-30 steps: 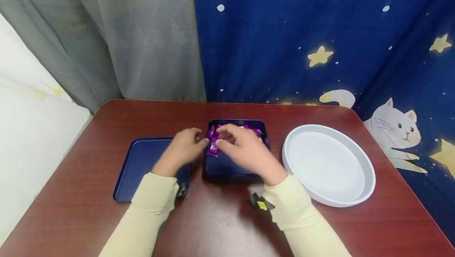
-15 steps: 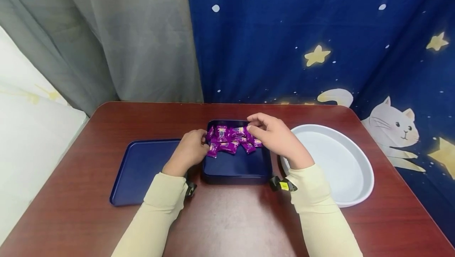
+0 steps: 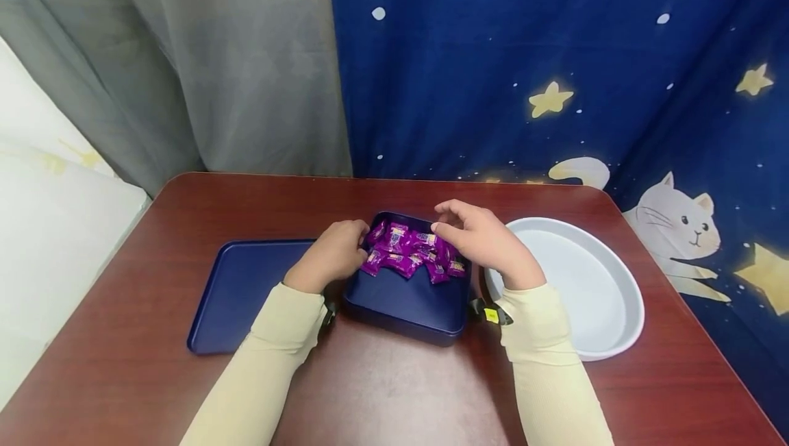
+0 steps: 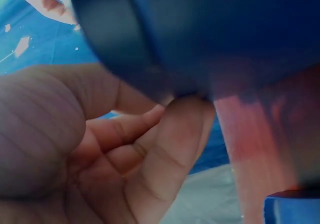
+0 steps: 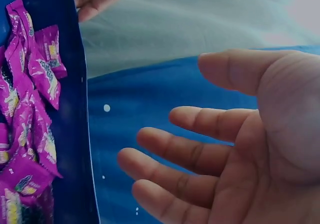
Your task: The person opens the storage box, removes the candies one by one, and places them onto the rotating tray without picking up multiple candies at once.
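A dark blue rectangular box (image 3: 403, 305) sits in the middle of the table, turned at an angle. Purple-wrapped candies (image 3: 401, 244) are heaped along its far half. At the box's left side, my left hand (image 3: 335, 251) pinches the wall near the far corner; the left wrist view has thumb and fingers (image 4: 182, 129) meeting at the box's lower edge (image 4: 195, 34). My right hand (image 3: 483, 237) hovers by the far right corner. Its fingers (image 5: 170, 151) are spread and relaxed, apart from the box wall (image 5: 82, 109) and holding nothing.
A flat dark blue lid (image 3: 240, 295) lies left of the box, partly behind the left forearm. On the right stands a round white tray (image 3: 585, 302), overlapped by the right wrist and sleeve. Curtains (image 3: 462, 76) hang behind the table's far edge.
The right hand has moved from over the candies to the box's right side. The left hand has taken hold of the box's left side. The box has turned, its near edge now slanting.
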{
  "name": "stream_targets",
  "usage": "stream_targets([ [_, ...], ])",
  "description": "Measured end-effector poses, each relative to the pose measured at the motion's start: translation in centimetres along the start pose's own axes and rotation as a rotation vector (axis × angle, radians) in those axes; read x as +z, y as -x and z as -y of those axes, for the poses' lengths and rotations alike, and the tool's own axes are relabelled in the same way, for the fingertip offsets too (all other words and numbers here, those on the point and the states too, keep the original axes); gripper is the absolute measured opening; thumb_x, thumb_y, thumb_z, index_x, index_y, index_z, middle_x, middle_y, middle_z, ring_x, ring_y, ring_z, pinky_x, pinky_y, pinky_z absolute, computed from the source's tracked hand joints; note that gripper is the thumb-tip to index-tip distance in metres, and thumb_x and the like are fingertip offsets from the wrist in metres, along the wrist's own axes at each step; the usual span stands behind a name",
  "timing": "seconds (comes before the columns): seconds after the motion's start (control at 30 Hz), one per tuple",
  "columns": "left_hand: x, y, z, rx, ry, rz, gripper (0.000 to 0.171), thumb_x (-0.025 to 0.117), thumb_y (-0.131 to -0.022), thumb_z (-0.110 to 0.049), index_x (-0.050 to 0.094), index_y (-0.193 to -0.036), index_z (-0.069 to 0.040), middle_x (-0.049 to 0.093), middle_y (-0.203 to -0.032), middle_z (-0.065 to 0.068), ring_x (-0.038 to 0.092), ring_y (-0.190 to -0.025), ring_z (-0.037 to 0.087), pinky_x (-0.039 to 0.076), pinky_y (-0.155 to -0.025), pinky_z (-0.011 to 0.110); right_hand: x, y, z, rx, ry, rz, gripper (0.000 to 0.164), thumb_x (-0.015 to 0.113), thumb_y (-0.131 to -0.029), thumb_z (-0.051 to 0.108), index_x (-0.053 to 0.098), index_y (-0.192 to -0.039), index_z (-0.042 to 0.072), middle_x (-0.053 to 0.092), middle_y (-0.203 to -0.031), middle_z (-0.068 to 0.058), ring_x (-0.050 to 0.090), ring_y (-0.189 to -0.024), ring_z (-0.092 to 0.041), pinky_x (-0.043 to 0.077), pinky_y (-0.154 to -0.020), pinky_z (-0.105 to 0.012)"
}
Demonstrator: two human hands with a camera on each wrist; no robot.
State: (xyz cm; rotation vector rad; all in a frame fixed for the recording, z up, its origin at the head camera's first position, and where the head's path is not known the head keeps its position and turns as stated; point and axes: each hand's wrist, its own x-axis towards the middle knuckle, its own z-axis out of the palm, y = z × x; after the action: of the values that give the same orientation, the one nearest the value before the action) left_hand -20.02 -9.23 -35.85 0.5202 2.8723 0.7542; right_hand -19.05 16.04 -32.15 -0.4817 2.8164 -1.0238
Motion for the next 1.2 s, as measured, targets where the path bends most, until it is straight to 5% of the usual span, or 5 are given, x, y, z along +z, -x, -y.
stream_targets([
  [0.23, -0.5, 0.4, -0.1, 0.033, -0.029, 0.078, 0.029, 0.06, -0.086, 0.003, 0.06, -0.115, 0.006, 0.052, -0.078, 0.009, 0.052, -0.079, 0.025, 0.045, -0.074, 0.038, 1.3, -0.8, 0.3, -0.161, 0.205, 0.125, 0.047, 0.064, -0.094, 0.025, 0.056, -0.135, 0.003, 0.061, -0.129, -0.015, 0.057, -0.119, -0.029, 0.042, -0.103, -0.045],
  [0.6, -0.6, 1.8, -0.3, 0.041, 0.02, 0.148, 0.037, 0.062, -0.093, -0.005, 0.054, -0.128, 0.005, 0.051, -0.079, 0.005, 0.052, -0.075, 0.019, 0.044, -0.071, 0.034, 3.1, -0.3, 0.4, -0.113, 0.345, 0.154, 0.042, 0.068, -0.092, 0.017, 0.06, -0.13, 0.001, 0.063, -0.124, -0.015, 0.058, -0.116, -0.028, 0.042, -0.103, -0.043],
  [1.2, -0.3, 2.5, -1.0, 0.04, 0.031, 0.143, 0.037, 0.06, -0.094, -0.004, 0.052, -0.129, 0.005, 0.052, -0.081, 0.007, 0.052, -0.075, 0.02, 0.044, -0.068, 0.034, 4.9, 0.4, 0.5, -0.038, 0.466, 0.175, 0.017, 0.075, -0.088, 0.019, 0.066, -0.096, 0.009, 0.057, -0.076, -0.001, 0.056, -0.068, -0.015, 0.049, -0.071, -0.034],
])
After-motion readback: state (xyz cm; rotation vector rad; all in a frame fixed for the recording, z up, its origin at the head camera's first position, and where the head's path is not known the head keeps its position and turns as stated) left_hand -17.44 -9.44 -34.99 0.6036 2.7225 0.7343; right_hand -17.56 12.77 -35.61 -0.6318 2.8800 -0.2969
